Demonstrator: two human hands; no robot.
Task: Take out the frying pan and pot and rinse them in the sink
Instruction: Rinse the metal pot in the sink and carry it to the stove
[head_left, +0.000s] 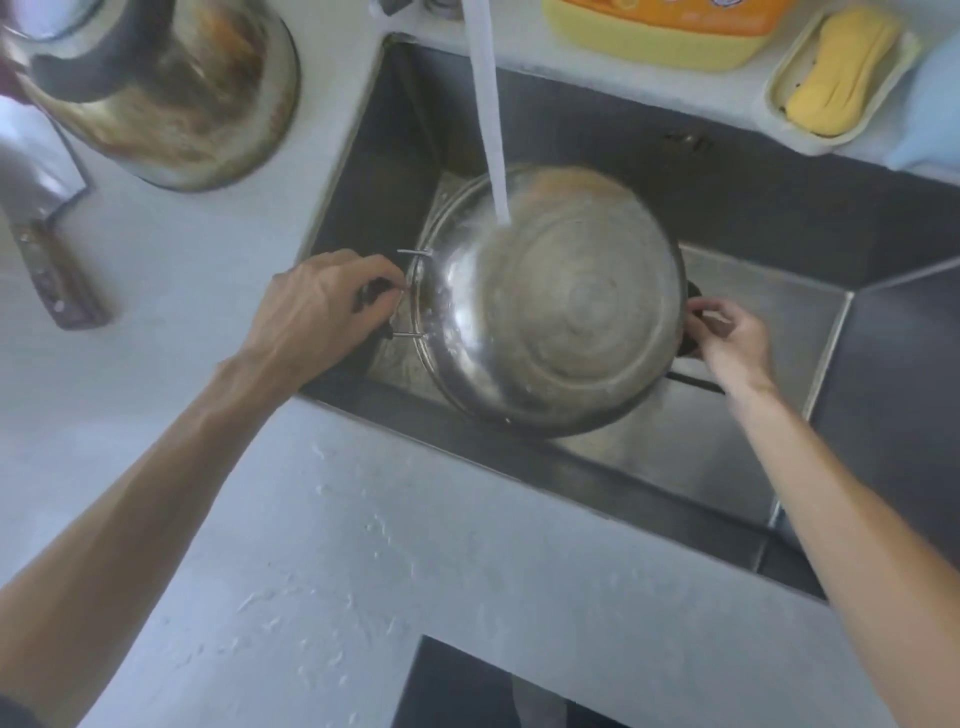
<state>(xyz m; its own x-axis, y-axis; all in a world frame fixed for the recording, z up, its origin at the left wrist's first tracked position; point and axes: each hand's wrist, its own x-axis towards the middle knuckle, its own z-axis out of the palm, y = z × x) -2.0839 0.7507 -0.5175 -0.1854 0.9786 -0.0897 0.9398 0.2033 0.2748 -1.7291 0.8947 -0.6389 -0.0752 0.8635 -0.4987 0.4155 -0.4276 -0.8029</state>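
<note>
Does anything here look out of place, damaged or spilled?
A cleaver with a wooden handle lies loose on the pale counter left of the sink. The steel kettle beside it shows brown scorch stains. Nothing looks spilled.

pot filling sink left half, right half open

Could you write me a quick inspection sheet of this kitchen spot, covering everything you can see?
Surface: pale counter around a steel sink.
Job's things: pot held upside down in the sink, water stream hitting its base; second pan on the counter, stained.
Clutter: knife, soap in a dish, yellow bottle.
Hands: left hand and right hand each grip a pot handle.
Cables: nothing seen.
Surroundings: nothing seen.
</note>
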